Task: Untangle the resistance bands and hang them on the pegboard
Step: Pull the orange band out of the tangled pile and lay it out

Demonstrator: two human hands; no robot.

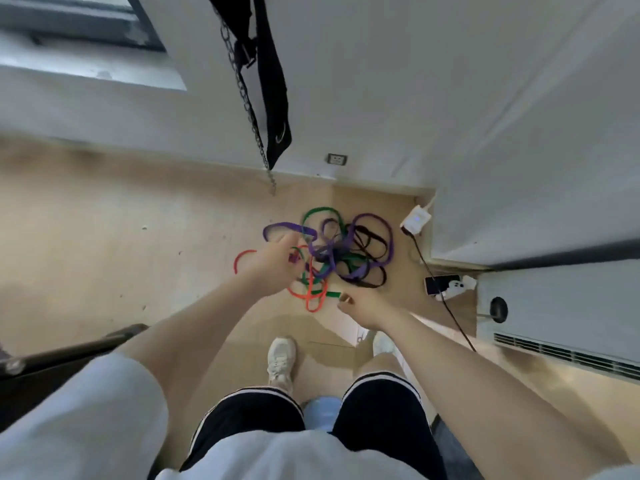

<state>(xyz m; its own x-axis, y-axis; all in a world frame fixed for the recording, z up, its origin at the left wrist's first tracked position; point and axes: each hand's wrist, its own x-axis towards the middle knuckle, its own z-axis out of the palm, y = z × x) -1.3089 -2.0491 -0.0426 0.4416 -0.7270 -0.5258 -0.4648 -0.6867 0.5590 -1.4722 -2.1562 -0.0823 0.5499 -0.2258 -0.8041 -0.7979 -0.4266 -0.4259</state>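
Note:
A tangled heap of resistance bands (332,251) lies on the wooden floor by the wall: purple, green, black, orange and red loops wound through each other. My left hand (273,265) reaches down over the heap's left side, fingers spread above a purple loop (287,228) and a red loop (242,259); whether it touches them is unclear. My right hand (360,303) hovers at the heap's near edge, fingers loosely curled, close to the end of a green band (330,293) and an orange band (311,299). No pegboard is in view.
A black strap (273,95) and a metal chain (249,109) hang down in front of the wall above the heap. A white charger (415,220), a cable (446,299) and a phone (441,284) lie at the right. A white unit (561,317) stands at the right, dark equipment (69,355) at the left.

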